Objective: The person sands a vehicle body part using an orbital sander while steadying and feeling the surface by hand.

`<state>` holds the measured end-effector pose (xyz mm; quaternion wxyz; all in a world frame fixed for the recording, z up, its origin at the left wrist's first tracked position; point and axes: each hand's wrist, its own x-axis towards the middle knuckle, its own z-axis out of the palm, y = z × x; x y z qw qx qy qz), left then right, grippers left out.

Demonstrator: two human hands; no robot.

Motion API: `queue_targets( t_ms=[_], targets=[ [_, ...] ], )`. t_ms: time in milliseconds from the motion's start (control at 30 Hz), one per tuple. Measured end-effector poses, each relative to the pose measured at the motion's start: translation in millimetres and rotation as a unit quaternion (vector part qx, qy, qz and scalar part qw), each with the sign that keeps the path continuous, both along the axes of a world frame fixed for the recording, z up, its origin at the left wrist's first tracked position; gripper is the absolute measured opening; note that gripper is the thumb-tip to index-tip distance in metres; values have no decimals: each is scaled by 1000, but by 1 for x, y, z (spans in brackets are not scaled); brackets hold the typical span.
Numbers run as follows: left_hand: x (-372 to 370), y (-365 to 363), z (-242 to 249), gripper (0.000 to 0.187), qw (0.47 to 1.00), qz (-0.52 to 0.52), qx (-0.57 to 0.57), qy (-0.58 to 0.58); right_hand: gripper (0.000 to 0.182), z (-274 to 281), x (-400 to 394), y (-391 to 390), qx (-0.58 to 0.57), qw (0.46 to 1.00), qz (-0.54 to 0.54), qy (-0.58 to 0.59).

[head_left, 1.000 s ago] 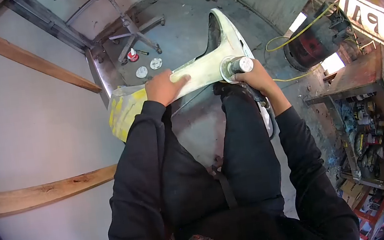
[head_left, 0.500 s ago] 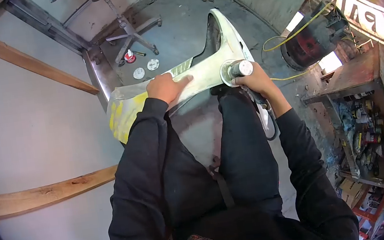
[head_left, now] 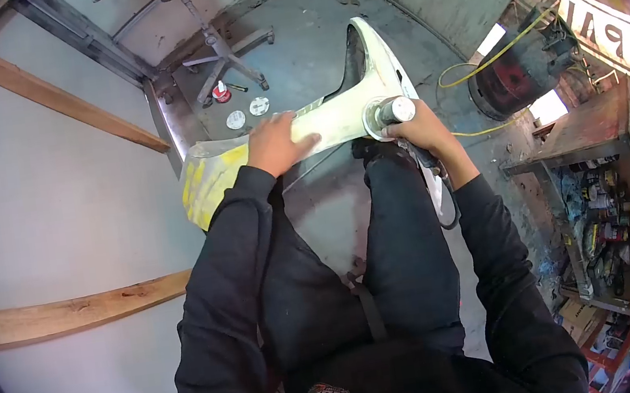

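A long curved body panel (head_left: 343, 116), pale cream with yellow patches at its left end, lies across above my knees. My left hand (head_left: 276, 144) is wrapped over its left middle, the thumb along the near surface. In my right hand (head_left: 419, 132) is a round orbital sander (head_left: 399, 110) with a silver top. Its pad sits against the panel's right part, where the panel branches upward. A dark hose runs down from the sander beside my right wrist. My right fingers are partly hidden behind the tool.
Two sanding discs (head_left: 259, 106) and a small red-and-white container (head_left: 221, 92) lie on the floor near a wheeled stand (head_left: 220, 50). At right are a dark red tank (head_left: 510, 75) with a yellow hose and a wooden shelf (head_left: 577, 134) holding cans. A white wall with wooden battens (head_left: 91, 309) stands left.
My left hand has shifted slightly along the panel and sits more over its upper edge. The sander stays at nearly the same spot on the panel. The whole view has moved a little.
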<state>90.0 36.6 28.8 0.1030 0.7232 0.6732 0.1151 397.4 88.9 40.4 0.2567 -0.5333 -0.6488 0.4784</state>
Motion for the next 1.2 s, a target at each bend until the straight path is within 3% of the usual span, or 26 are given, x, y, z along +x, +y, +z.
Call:
queue_targets(
  t_ms=[100,133,233,333,433,600,700,800,900,933,1067,1167,1200],
  targets=[
    [15,-6,-6,90,994,-38,100,35,43,7,-2,-2,3,1000,10,-1],
    [21,-6,-7,99,998,-16,57,10,43,10,-3,-2,3,1000,14,-2],
    [25,-1,3,80,1000,11,20,-15,44,3,-2,1,-1,1000,12,6],
    [4,20,-4,56,979,77,-73,-176,45,3,0,-1,-1,1000,10,11],
    [3,24,-6,48,990,84,-26,-114,45,-4,1,2,-6,1000,2,16],
    [17,7,7,92,998,43,-45,-26,46,-5,2,2,5,1000,3,6],
    [17,3,3,76,999,29,4,-39,46,-2,0,0,-3,1000,2,10],
    [4,21,-14,57,988,78,-5,-134,45,-6,2,0,9,1000,0,11],
    [-3,24,-21,55,984,80,52,-152,45,-8,3,1,13,1000,-3,1],
    [-6,24,-16,54,986,80,-2,-147,45,-6,2,1,11,1000,-5,-4],
    [4,-1,3,67,998,3,-8,-63,43,0,1,-1,7,1000,-2,1],
    [-3,-2,-5,56,996,-6,19,-86,45,0,1,-1,-10,1000,3,10],
    [-6,1,-2,44,991,22,-14,-133,46,-1,1,0,-14,1000,7,13]
  ],
)
